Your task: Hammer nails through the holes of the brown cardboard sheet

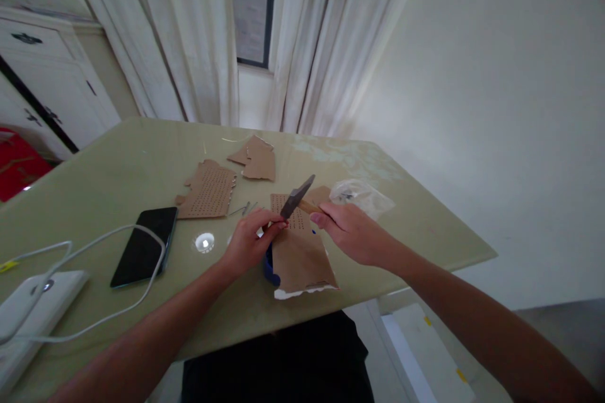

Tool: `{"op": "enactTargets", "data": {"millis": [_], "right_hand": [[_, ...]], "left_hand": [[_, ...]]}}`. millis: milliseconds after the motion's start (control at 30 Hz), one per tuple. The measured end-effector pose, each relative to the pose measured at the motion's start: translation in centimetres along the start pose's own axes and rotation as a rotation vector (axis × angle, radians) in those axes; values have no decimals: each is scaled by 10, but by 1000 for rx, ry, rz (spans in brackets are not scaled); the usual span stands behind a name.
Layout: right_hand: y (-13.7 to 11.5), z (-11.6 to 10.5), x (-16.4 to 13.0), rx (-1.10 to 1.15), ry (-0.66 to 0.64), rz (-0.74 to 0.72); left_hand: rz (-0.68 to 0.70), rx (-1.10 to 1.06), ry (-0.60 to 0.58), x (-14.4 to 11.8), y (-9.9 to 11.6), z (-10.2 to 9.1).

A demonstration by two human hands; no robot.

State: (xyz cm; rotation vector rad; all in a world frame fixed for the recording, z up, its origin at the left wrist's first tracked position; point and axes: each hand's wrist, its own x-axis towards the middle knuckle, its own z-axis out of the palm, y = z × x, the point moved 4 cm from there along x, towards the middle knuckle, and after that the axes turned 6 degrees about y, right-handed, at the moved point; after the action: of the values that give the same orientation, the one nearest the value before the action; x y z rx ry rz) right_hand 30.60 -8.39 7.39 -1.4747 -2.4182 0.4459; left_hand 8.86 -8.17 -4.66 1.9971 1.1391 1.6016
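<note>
Right hand (pixel 352 230) grips a knife (pixel 297 196) over the perforated cardboard (pixel 300 252), left hand (pixel 250 240) pinching its edge; next, a steady cut.

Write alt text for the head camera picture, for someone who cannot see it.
A person's right hand holds a knife over a perforated cardboard piece while the left hand steadies it on a green table. More cardboard scraps, a black phone, a white cable and a clear plastic bag lie around.
</note>
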Motion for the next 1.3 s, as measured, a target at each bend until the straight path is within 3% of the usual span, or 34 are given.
{"op": "enactTargets", "data": {"millis": [200,400,567,700,867,1033,1200,1300], "right_hand": [[-3,-6,2,-13,21,6],[-3,2,0,-56,-37,3],[-2,1,-2,-4,14,26],[-2,4,-2,-16,-25,15],[-1,-4,-1,33,78,22],[1,8,-3,-16,0,8],[1,6,-4,-3,63,38],[2,10,-5,-8,33,42]], "left_hand": [[-9,-6,3,-1,-3,0],[-10,7,-24,1,-1,0],[-45,-15,-32,-1,-5,1],[-65,6,-50,-1,-5,1],[-79,-7,-63,1,-4,0],[-93,-14,-78,0,-4,0],[-141,-85,-64,-2,-4,1],[-157,-89,-59,-2,-4,0]]}}
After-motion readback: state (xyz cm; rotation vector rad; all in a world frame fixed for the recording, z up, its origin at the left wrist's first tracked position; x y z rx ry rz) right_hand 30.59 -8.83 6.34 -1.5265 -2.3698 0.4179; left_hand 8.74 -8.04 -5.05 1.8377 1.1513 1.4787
